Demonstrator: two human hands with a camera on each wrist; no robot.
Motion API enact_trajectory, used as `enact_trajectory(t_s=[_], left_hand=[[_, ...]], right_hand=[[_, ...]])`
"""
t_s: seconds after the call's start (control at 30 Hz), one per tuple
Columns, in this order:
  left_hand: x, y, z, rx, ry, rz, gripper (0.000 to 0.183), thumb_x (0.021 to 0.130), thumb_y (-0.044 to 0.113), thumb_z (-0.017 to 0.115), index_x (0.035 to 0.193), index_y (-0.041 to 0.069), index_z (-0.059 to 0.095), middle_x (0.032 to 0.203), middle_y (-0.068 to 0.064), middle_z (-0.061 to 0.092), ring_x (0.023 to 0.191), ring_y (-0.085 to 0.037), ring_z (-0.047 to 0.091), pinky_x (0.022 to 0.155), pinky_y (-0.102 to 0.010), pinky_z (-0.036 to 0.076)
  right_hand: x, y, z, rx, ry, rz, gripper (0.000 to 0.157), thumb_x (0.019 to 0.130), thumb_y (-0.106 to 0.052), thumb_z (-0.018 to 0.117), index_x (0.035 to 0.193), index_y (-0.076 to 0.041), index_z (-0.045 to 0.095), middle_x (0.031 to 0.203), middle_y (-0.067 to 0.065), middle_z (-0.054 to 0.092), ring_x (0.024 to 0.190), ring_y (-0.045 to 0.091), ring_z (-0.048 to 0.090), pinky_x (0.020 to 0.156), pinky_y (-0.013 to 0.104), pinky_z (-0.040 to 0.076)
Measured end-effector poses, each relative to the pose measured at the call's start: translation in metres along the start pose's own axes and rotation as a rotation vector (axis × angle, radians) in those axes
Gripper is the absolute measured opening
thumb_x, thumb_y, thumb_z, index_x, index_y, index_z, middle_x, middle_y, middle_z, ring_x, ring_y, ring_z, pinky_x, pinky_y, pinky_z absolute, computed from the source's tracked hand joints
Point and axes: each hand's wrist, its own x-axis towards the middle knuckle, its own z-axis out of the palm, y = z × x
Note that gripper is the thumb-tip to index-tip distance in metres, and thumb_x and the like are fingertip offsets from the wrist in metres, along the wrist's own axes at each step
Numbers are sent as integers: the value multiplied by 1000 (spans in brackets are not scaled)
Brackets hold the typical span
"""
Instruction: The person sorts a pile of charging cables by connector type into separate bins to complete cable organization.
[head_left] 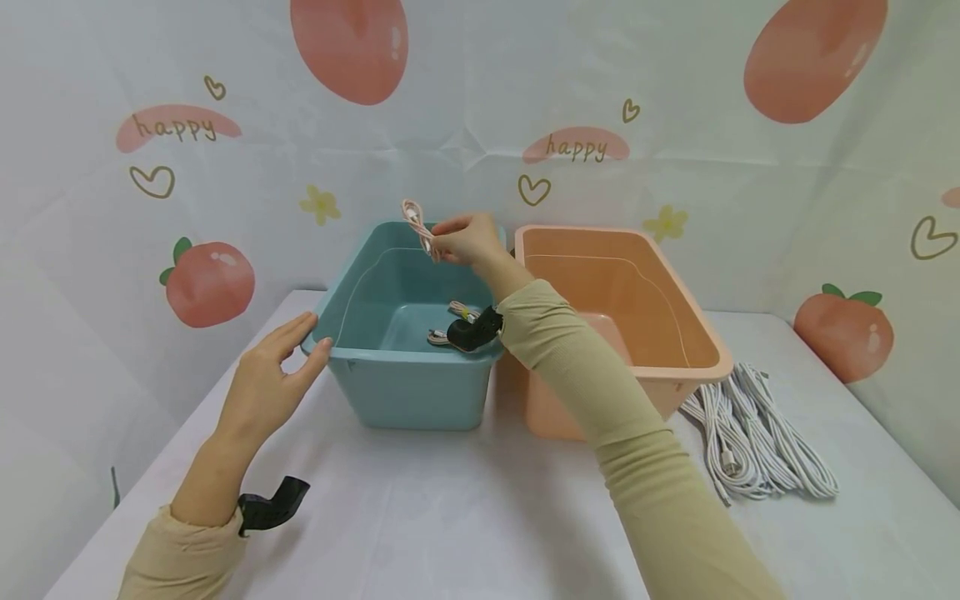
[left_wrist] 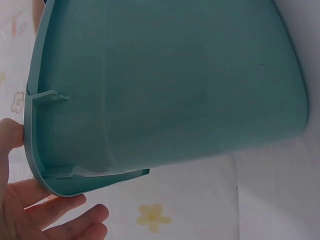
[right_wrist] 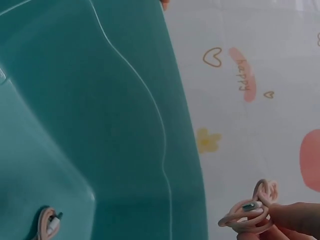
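Note:
My right hand (head_left: 471, 242) pinches a coiled pink-and-white charging cable (head_left: 417, 223) over the back of the teal bin (head_left: 408, 392). The right wrist view shows the bundled cable (right_wrist: 250, 212) between thumb and fingers, its metal plug exposed. With its fingers fairly straight, my left hand (head_left: 268, 383) touches the front-left corner of the bin's rim; in the left wrist view the fingers (left_wrist: 55, 207) lie under that corner. Inside the bin are more coiled cables (head_left: 463, 310), partly hidden by the black wrist mount (head_left: 474, 330).
An orange bin (head_left: 622, 292) stands right of the teal one, partly behind my right sleeve (head_left: 600, 400). Several bundled white cables (head_left: 757, 442) lie on the white-covered table (head_left: 420, 517) beside it. A printed cloth (head_left: 450, 108) hangs behind.

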Motion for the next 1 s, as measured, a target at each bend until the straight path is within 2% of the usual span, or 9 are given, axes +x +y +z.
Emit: enact_trajectory(t_s=[0.17,0.5,0.6,0.8,1.0], left_hand=[[0,0,0,-1,-2,-4,52,94,32,51,137,2,46,140,-22,46,126,-43,45,94,-61,42],[-1,1,-1,-5,-4,-13,52,94,32,52,137,4,46,140,-21,46,127,-42,45,95,-60,42],[0,1,-1,-3,-2,-8,52,94,32,52,137,3,46,140,-21,46,127,-42,45,95,-60,42],[0,1,0,-2,3,-5,53,94,32,51,137,2,46,140,-22,46,126,-43,45,95,-60,42],[0,1,0,1,-2,-10,53,94,33,51,137,2,46,140,-22,46,127,-43,45,95,-61,42]], right_hand=[[4,5,4,28,8,30,28,85,1,62,112,5,64,124,19,57,109,29,60,93,36,52],[9,10,-1,49,66,93,31,85,3,61,115,3,63,123,20,57,108,28,61,92,34,53],[9,11,-4,-3,83,100,33,86,0,61,118,1,61,128,17,55,114,28,57,96,35,50],[9,11,-9,-142,17,137,39,88,-10,63,126,-6,56,141,10,44,133,27,41,106,38,42],[8,8,-9,-145,-54,151,37,89,-13,61,126,-7,57,138,10,49,125,27,50,101,35,47]])
